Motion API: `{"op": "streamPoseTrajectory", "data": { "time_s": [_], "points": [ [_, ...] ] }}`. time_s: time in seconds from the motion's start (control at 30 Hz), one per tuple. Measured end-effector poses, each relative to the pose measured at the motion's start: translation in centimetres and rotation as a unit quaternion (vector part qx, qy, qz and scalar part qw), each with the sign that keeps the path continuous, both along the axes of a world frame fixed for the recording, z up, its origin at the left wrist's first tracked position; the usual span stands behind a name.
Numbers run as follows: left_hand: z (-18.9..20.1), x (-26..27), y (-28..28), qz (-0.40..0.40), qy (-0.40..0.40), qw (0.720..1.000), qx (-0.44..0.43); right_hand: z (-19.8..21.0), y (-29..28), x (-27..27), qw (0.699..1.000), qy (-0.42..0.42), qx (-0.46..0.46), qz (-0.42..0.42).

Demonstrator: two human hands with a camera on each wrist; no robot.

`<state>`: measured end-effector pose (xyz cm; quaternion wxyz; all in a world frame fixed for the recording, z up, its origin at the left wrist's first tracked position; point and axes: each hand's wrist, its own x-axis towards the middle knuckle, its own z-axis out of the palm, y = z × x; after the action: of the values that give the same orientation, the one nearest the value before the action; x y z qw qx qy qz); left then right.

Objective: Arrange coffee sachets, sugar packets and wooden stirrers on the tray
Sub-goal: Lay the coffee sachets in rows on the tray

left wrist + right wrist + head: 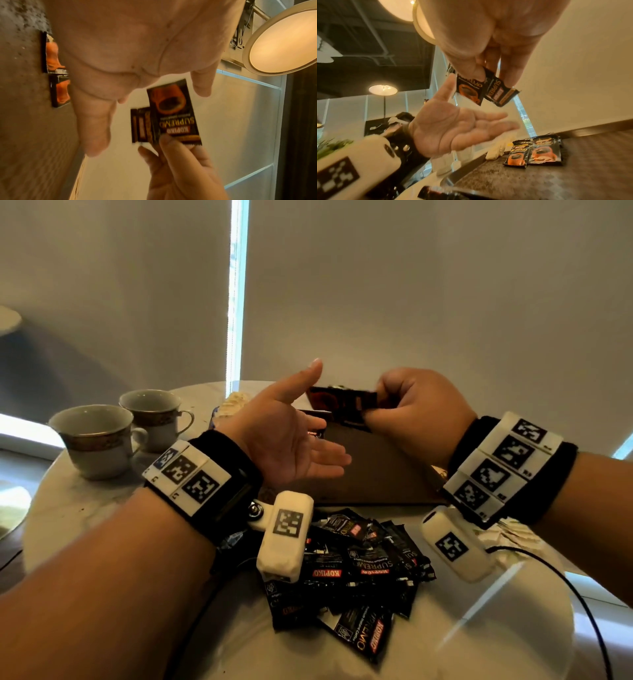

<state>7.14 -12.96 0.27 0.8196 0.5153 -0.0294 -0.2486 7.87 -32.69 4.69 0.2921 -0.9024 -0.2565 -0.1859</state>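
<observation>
Right hand [416,409] fingers [511,73] pinching two coffee sachets [346,402] above the tray [376,474], long side lying sideways; left hand [287,436] open, fingers apart; held sachets blurry

The black coffee sachet [173,112] pinched in the right hand [181,171] reads "KOPIKO" in white on a red band, with "SUPREMO" in gold letters, seen upside down. The loose black sachets [356,573] piled on the table show the same "KOPIKO" and "SUPREMO" print. Two sachets on the tray [534,152] read "SUPREMO". The wristband tags [496,463] carry black-and-white square code patterns; their small labels are too small to read.
</observation>
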Motion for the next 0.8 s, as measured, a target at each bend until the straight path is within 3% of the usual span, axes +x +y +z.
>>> {"op": "streamPoseTrajectory", "data": {
  "time_s": [0.1, 0.23, 0.37, 0.5, 0.57, 0.67, 0.8],
  "points": [
    [-0.2, -0.3, -0.9, 0.016, -0.061, 0.998, -0.025, -0.9, 1.6, -0.3, 0.998, 0.002, -0.010, 0.063],
    [0.1, -0.4, -1.0, 0.038, -0.042, 0.993, -0.101, -2.2, 2.5, -0.6, 0.989, 0.002, -0.029, 0.144],
    [0.0, -0.5, -0.4, 0.038, -0.065, 0.996, -0.045, -2.6, 2.8, -0.7, 0.980, -0.039, -0.088, 0.174],
    [0.5, 0.4, 1.3, 0.168, -0.037, 0.983, -0.057, -2.2, 2.7, -1.2, 0.984, 0.022, -0.012, 0.178],
    [0.7, 1.1, 2.7, 0.230, -0.014, 0.966, -0.116, -1.7, 2.5, -1.5, 0.980, 0.105, -0.083, 0.145],
    [0.6, 1.5, 4.3, 0.257, 0.000, 0.951, -0.169, -1.4, 2.7, -1.9, 0.920, 0.245, -0.275, 0.134],
    [0.0, 1.5, 4.6, 0.235, -0.002, 0.960, -0.152, -2.5, 3.6, -2.2, 0.858, 0.255, -0.413, 0.167]
  ]
}}
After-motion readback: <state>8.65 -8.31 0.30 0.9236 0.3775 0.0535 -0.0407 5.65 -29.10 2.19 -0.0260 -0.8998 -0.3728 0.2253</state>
